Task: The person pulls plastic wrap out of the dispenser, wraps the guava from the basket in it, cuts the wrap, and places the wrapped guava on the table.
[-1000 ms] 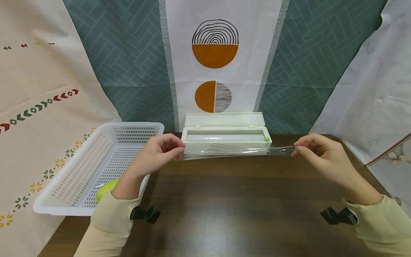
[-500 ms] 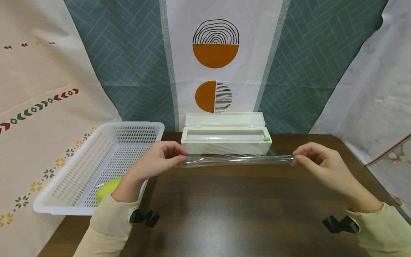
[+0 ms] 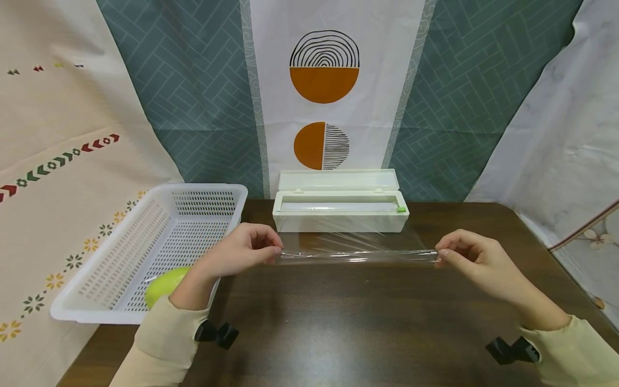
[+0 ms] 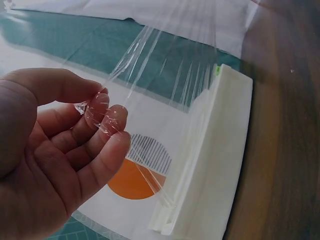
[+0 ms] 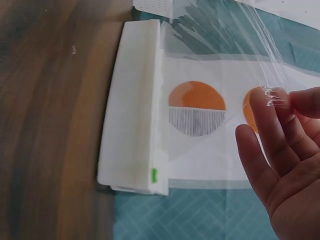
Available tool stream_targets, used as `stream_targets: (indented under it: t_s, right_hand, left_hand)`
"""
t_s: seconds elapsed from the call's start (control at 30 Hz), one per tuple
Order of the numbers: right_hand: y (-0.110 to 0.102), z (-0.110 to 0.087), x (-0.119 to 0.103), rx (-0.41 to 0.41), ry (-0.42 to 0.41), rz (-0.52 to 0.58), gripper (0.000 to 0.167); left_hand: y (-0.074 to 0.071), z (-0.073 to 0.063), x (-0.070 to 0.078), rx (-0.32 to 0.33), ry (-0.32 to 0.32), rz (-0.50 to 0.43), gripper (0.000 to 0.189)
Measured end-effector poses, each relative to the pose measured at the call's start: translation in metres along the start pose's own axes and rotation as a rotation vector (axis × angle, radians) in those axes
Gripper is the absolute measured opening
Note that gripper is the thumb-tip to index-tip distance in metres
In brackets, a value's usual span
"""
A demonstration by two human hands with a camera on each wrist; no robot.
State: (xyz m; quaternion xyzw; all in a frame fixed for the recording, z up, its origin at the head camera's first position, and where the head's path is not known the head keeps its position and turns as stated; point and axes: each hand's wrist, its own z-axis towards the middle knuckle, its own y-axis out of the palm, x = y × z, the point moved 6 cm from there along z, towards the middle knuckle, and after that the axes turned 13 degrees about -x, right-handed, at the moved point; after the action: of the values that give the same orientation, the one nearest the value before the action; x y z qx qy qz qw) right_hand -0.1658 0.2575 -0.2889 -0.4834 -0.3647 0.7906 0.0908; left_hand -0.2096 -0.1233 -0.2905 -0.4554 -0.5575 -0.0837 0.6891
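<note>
Tabletop (image 3: 338, 317): under white box (image 3: 338, 222)
Basket (image 3: 208, 187): left of box, green item (image 3: 162, 286) inside
Left grip (image 3: 242, 250), right grip (image 3: 479, 263): pinching film (image 3: 358, 258) before box

The brown counter (image 3: 377, 301) catches a pale glare (image 3: 321, 344). Behind it hangs green cloth (image 3: 193, 86) with a white, orange-printed panel (image 3: 333, 112); cream cloth (image 3: 63, 118) flanks it left, marbled cloth (image 3: 570, 134) right.
</note>
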Motion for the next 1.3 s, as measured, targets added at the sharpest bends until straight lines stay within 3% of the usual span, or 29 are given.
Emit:
stream_targets:
  t_s: [0.8,1.3]
  right_hand:
    - [0.031,-0.013,0.025,-0.177,0.005,0.118,0.011]
    - [0.042,-0.02,0.041,-0.207,0.043,0.112,0.009]
  left_hand:
    - [0.025,0.003,-0.02,-0.166,-0.045,0.098,0.004]
    - [0.043,0.007,-0.031,-0.216,-0.113,0.184,0.006]
